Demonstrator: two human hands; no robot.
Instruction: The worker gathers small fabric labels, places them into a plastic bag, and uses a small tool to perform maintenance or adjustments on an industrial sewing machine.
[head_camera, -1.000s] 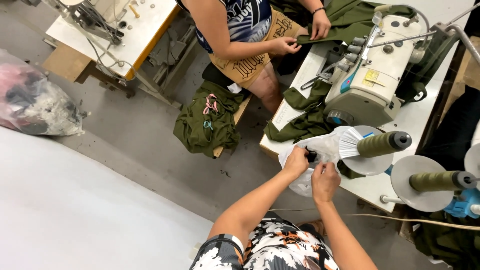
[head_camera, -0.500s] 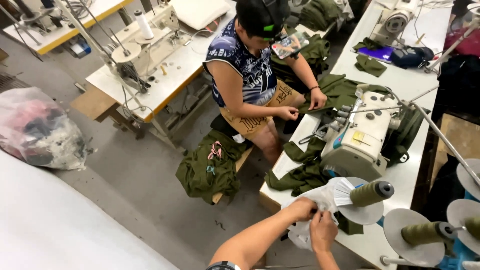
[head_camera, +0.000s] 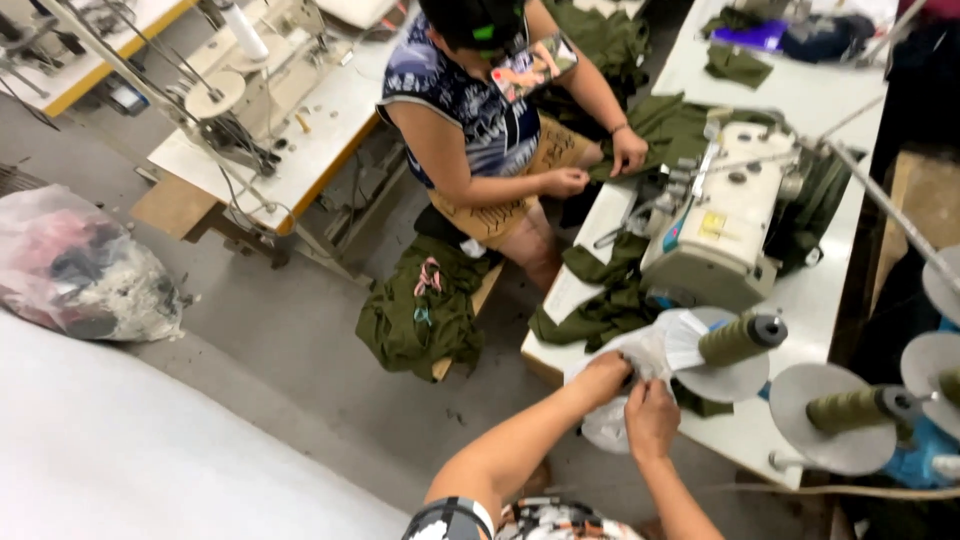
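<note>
Plastic bag (head_camera: 640, 362) sits crumpled at the desk (head_camera: 745, 440) edge, just beside the olive thread cone (head_camera: 738, 340) — your left hand (head_camera: 600, 378) and right hand (head_camera: 651, 418) both pinch it, fingers closed, left hand nearer the cone.

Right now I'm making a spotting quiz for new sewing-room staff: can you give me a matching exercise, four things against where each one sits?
Things:
1. white plastic bag
2. olive thread cone
3. sewing machine
4. clear sack of scraps

Places:
A. on the floor at far left
B. on the white table, beside green fabric
C. between the left hand and right hand
D. lying on a round white disc, right of the hands

Pairs: 1-C, 2-D, 3-B, 4-A
</note>
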